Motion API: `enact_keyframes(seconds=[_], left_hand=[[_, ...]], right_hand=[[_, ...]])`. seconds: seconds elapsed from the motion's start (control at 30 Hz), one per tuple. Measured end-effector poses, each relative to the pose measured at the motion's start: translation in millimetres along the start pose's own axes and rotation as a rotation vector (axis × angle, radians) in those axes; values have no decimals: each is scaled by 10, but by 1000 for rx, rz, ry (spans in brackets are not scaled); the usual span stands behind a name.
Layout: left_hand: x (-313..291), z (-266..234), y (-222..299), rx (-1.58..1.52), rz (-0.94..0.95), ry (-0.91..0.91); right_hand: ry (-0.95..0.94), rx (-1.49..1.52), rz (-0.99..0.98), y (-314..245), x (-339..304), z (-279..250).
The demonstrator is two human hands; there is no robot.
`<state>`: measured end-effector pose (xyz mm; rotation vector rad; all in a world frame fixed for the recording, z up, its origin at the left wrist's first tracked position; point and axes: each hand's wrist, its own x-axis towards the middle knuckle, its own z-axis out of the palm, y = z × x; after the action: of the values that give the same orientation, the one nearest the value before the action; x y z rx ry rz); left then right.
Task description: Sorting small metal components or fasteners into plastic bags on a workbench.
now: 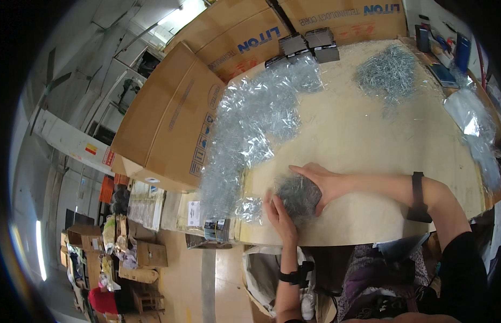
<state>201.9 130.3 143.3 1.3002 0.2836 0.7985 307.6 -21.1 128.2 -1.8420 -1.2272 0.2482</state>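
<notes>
Near the front edge of the table, a bundle of thin grey metallic pieces sits between my two hands. My left hand presses its left side with the fingers upright. Around the right side curves my right hand, its thumb pointing to the far left. Some of the bundle is hidden by the fingers. A loose pile of similar thin, needle-like pieces lies at the far right. To the left spreads a heap of small clear plastic bags or sleeves, their contents too small to tell.
Large cardboard boxes wall the left and far sides. Dark grey stacked blocks stand at the far edge. A clear plastic bag and a blue-covered item lie along the right edge. A white-lined container stands below the front edge.
</notes>
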Motion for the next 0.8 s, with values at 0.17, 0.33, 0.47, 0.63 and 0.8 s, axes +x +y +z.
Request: enact_keyframes(seconds=[0.17, 0.33, 0.47, 0.63, 0.8], left_hand=[[425, 192, -193, 345, -177, -421], [902, 999, -581, 425, -80, -539], [1295, 1878, -753, 465, 88, -810], [1807, 2575, -1028, 357, 96, -786], [2258, 2745, -1134, 666, -31, -821]], right_hand=[[194, -27, 161, -47, -204, -140], [449, -162, 355, 145, -302, -429], [681, -248, 473, 542, -324, -807], [826, -381, 482, 997, -7, -1152], [838, -386, 442, 1324, 343, -1344]])
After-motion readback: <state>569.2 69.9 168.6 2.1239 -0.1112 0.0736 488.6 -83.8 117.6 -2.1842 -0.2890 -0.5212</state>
